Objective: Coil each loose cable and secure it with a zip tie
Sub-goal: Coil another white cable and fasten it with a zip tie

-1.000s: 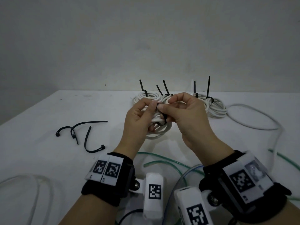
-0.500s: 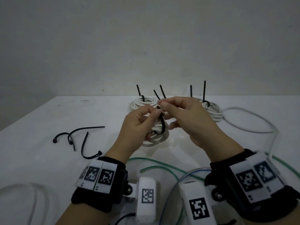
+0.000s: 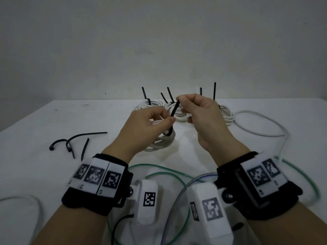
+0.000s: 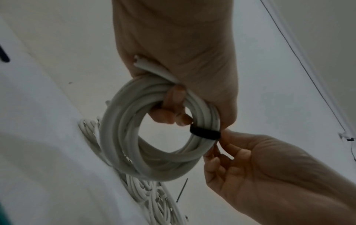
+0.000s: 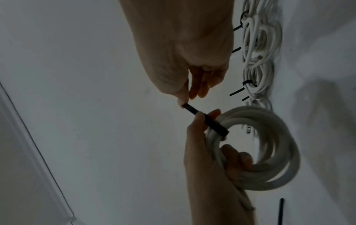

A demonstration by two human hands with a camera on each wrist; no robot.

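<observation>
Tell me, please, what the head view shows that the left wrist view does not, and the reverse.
Only the head view shows the spare zip ties on the table and the green cable. Only the left wrist view shows the left hand's fingers hooked through the coil. Both show the white coil, its black zip tie and the right hand pinching it.

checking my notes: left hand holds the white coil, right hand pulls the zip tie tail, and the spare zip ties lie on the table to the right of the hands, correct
Not quite. In the head view the spare zip ties lie on the table to the left of the hands. The rest stands: the left hand holds the white coil and the right hand pulls the zip tie tail.
</observation>
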